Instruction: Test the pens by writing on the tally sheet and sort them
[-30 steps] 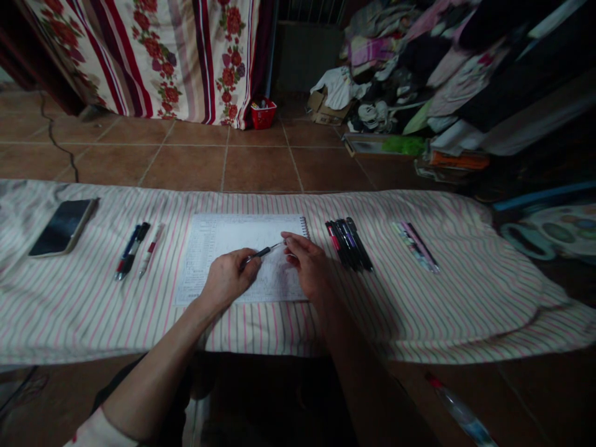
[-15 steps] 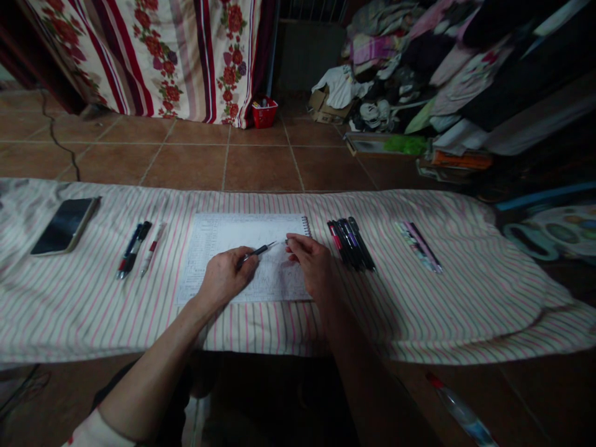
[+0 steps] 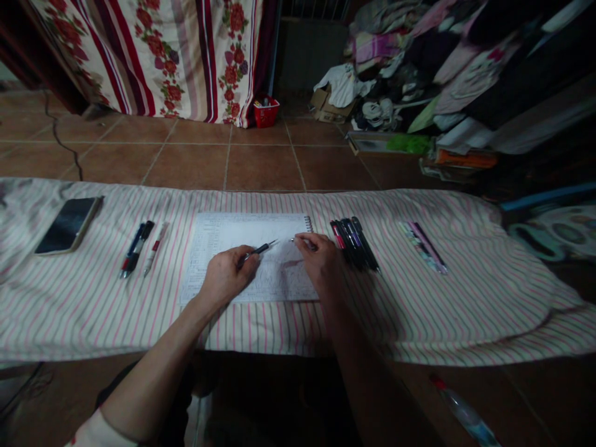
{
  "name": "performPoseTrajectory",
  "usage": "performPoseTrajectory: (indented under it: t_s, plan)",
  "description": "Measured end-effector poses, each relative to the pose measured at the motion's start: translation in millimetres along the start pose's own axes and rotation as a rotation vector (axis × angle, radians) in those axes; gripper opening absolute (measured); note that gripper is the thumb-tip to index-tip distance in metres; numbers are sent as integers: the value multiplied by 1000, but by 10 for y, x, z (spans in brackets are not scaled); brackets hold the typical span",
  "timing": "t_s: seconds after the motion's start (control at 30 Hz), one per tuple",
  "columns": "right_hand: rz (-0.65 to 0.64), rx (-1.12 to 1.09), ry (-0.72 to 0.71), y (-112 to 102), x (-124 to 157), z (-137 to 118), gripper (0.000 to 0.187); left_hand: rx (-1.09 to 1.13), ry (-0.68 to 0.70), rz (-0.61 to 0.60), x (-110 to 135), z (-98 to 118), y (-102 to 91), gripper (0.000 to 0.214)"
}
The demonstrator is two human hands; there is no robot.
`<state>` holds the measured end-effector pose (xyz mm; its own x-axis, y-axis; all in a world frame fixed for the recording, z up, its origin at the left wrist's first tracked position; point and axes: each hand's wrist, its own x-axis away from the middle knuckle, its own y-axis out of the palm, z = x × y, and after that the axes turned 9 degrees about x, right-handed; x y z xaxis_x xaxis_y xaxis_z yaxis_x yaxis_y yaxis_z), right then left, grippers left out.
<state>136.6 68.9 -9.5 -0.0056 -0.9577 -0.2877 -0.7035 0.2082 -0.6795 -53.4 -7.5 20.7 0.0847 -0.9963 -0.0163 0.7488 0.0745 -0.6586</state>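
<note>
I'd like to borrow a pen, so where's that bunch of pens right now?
In the head view, the bunch of pens lies on the striped cloth, just right of the spiral notebook and beside the person's right hand.

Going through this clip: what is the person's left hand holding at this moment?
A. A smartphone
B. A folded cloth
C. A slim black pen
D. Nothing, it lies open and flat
C. The left hand grips a slim black pen above a spiral notebook, with the pen's tip pointing toward the right hand.
</note>
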Motion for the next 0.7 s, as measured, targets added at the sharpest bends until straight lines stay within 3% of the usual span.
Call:
performPoseTrajectory:
  t_s: [0.3, 0.7]
  plan:
    - [104, 213, -49, 77, 5, 168, 18, 11, 8, -4, 4, 2, 2, 33]
    - [88, 297, -124, 48, 41, 191, 13, -6, 1, -8, -23, 28, 19, 32]
